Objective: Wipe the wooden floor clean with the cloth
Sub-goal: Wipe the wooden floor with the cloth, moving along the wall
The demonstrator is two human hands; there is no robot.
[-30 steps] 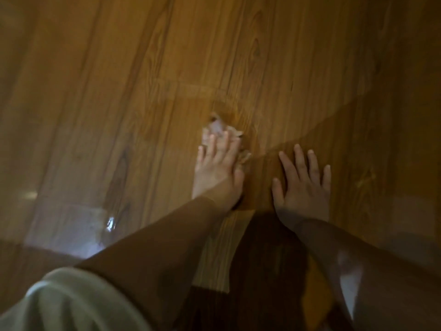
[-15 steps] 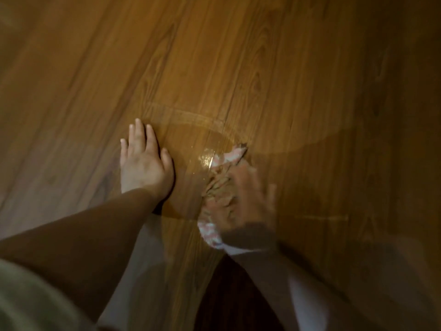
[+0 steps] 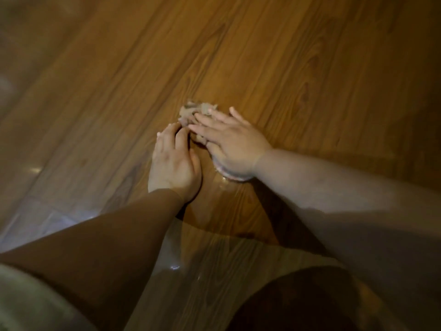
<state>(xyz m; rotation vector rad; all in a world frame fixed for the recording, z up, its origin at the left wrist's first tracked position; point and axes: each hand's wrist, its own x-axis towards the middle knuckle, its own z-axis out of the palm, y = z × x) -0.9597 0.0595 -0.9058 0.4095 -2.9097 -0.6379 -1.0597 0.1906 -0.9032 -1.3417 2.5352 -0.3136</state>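
Lying under the right hand's (image 3: 235, 144) flat fingers (image 3: 203, 130), the cloth (image 3: 191, 109) peeks out.

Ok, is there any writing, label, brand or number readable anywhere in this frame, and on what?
None can be read. The cloth under the right hand shows no print, the wooden floor bears only grain and glare, and the pale fabric at lower left looks plain. The frame is blurred.
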